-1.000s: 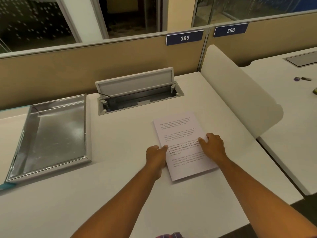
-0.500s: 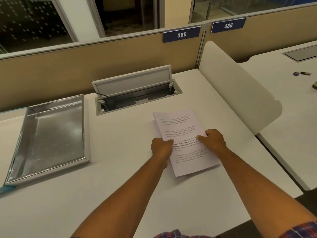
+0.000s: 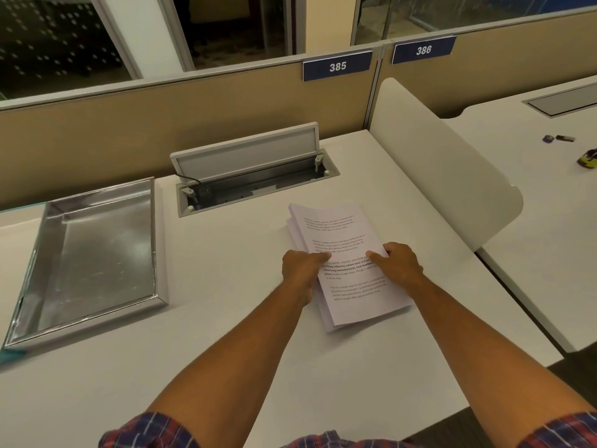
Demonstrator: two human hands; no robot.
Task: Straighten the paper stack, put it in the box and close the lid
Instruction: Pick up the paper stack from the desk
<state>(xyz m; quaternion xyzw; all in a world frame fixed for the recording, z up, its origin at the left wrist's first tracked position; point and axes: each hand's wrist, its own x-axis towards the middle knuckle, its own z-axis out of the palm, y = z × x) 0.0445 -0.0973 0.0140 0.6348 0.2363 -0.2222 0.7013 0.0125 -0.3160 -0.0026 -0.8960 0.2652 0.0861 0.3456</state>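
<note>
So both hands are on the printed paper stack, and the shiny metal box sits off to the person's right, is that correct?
Not quite. The head view shows the left hand and right hand both on the paper stack, but the shiny metal box sits to the person's left, not the right.

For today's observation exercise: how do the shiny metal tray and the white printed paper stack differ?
The shiny metal tray lies untouched left of the open cable hatch; the white printed paper stack is gripped by the left hand and right hand. The tray is reflective and rigid; the stack is matte, its sheets fanned. Both are rectangular, on the desk.
</note>
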